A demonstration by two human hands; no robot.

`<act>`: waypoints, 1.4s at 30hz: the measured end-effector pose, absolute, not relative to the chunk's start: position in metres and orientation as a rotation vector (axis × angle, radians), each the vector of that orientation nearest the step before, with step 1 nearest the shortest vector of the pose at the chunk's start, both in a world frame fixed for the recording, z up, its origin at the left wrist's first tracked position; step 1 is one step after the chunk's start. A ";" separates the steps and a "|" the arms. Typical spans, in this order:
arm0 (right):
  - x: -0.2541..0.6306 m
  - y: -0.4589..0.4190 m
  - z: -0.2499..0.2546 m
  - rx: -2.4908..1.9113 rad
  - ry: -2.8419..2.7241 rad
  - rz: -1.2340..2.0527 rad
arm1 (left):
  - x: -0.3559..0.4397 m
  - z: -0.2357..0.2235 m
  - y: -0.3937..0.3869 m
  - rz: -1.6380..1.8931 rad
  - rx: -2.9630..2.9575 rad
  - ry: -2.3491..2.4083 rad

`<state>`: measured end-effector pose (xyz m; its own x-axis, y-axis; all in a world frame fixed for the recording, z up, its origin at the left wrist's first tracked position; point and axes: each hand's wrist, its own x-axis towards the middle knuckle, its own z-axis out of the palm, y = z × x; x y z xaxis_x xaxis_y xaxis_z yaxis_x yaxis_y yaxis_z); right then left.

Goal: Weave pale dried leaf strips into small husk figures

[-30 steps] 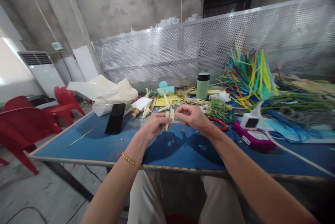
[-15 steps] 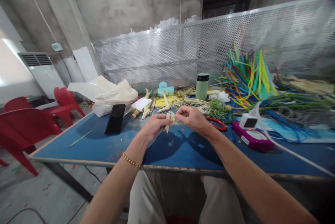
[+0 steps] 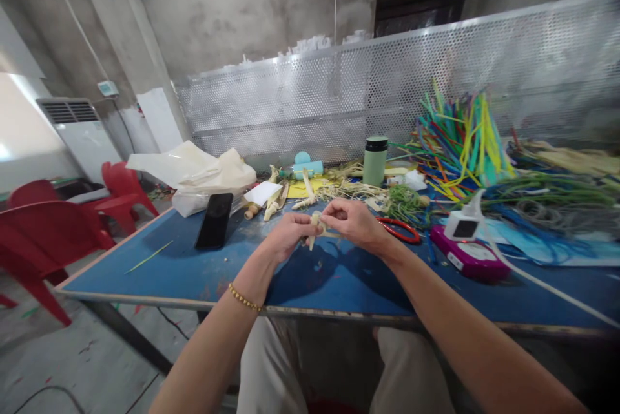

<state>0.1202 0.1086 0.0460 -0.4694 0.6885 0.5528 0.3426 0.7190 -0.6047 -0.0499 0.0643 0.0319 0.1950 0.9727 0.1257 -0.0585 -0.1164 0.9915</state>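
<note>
Moved in closer to the left hand [image 3: 287, 235] since the earlier frame, with fingertips of the right hand [image 3: 356, 221] now at the pale strips [image 3: 314, 238]. Pinched between left thumb and fingers, and pinched again at the right by closed thumb and forefinger, above the near part of the blue tabletop [image 3: 179, 272]. Seen with a beaded bracelet [image 3: 245, 299] on the left wrist. Laid out to the left, a black phone [image 3: 213, 220] beside a crumpled plastic bag [image 3: 208, 172], and a thin green strip [image 3: 149, 257] near the edge. Standing beyond the right hand, a green bottle [image 3: 375, 165]; lying closer, a red loop [image 3: 401, 231]. Pictured farther right, a purple box [image 3: 469, 259] with a white plug [image 3: 462, 227], in front of a heap of coloured strips [image 3: 479, 143]
</note>
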 end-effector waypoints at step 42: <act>0.130 0.111 0.060 -0.960 -1.887 0.638 | -0.046 0.031 0.064 1.202 1.471 1.017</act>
<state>0.1298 0.1113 0.0597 -0.2962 0.8233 0.4842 0.3605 0.5658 -0.7416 -0.0460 0.0641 0.0306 0.1718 0.9652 0.1971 0.0341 -0.2057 0.9780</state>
